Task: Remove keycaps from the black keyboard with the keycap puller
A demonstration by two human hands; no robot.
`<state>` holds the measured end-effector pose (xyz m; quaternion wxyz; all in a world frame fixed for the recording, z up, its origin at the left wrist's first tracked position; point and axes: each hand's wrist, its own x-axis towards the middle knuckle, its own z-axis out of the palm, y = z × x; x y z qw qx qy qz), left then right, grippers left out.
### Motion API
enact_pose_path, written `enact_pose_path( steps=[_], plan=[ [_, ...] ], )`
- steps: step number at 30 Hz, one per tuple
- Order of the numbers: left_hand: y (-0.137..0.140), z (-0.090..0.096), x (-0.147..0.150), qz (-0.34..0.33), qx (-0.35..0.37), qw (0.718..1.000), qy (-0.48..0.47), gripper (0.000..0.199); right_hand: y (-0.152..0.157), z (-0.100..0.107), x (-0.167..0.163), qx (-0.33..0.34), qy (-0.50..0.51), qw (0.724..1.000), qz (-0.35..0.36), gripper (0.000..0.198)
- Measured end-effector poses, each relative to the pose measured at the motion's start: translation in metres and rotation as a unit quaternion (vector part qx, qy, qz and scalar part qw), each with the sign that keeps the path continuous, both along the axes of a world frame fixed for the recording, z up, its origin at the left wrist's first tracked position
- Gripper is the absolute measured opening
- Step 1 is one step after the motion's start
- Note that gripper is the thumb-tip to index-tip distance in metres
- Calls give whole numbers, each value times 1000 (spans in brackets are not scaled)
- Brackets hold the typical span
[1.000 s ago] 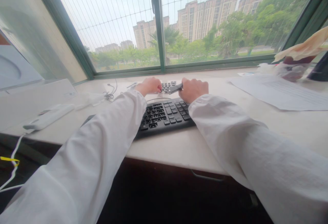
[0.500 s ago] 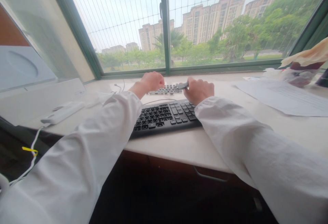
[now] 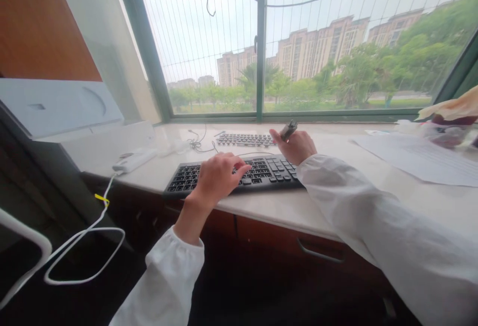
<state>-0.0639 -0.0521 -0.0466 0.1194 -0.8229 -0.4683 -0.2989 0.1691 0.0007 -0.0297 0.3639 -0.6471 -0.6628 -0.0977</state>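
Observation:
A black keyboard (image 3: pixel 266 167) lies at the desk's front edge, its left and middle part stripped of keycaps and its right blocks still largely capped. Over its middle hovers or rests my left hand (image 3: pixel 220 174), fingers loosely bent and thumb apart, with nothing visible in it; contact with the keyboard is unclear. My right hand (image 3: pixel 300 146) is closed around a short dark metal tool (image 3: pixel 289 130), whose notched end points up; its exact kind is unclear. Behind the keyboard, loose keycaps (image 3: pixel 244 140) lie in rows near the window.
Thin dark cables (image 3: pixel 196 142) lie left of the keycaps. A white power strip (image 3: pixel 134 160) sits at the left, its white cord (image 3: pixel 106 204) hanging off the desk. Paper sheets (image 3: pixel 414 159) and plastic bags (image 3: pixel 444 127) occupy the right. A window (image 3: pixel 260 67) backs the desk.
My left hand has come back from beside the keycaps to the keyboard. The tool in my right hand has turned from pointing left to pointing upward. The view has shifted.

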Motion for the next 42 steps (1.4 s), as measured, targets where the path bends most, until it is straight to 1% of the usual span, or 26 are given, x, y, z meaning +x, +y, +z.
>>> enact_pose_path(
  steps=[3,6,10,14,18,20,22,25,28,33,36,40,42],
  plan=[
    [-11,-22,-7,-9,26,999,-41,29,-5,-1,-12,6,46,996,79,58],
    [-14,-31,-9,-40,29,997,-59,30,-6,-3,-19,3,104,990,99,54],
    [-13,-31,-11,-67,13,995,-66,26,-4,-3,-16,19,177,982,56,45],
    [-14,-31,-13,-73,-10,994,-80,22,-1,-3,-2,16,208,978,16,50],
    [-15,-31,-13,-70,-24,993,-87,19,3,-8,9,14,234,972,-20,52],
    [-15,-31,-14,-70,-30,993,-89,20,6,-12,13,0,235,972,-24,54],
    [-15,-31,-14,-71,-35,993,-91,20,10,-15,17,-30,225,974,-26,57],
    [-16,-30,-14,-72,-40,993,-89,21,16,-20,22,-61,186,980,-25,58],
    [-16,-30,-14,-71,-41,993,-87,25,19,-23,25,-66,153,986,-23,52],
    [-16,-30,-15,-76,-49,992,-84,32,15,-24,20,-71,134,988,-15,48],
    [-16,-30,-15,-71,-50,992,-87,31,11,-22,15,-58,146,987,7,43],
    [-16,-31,-15,-73,-49,992,-87,26,9,-20,8,-1,193,981,25,29],
    [-16,-31,-15,-77,-49,992,-83,24,9,-19,5,21,213,976,37,31]
  ],
)
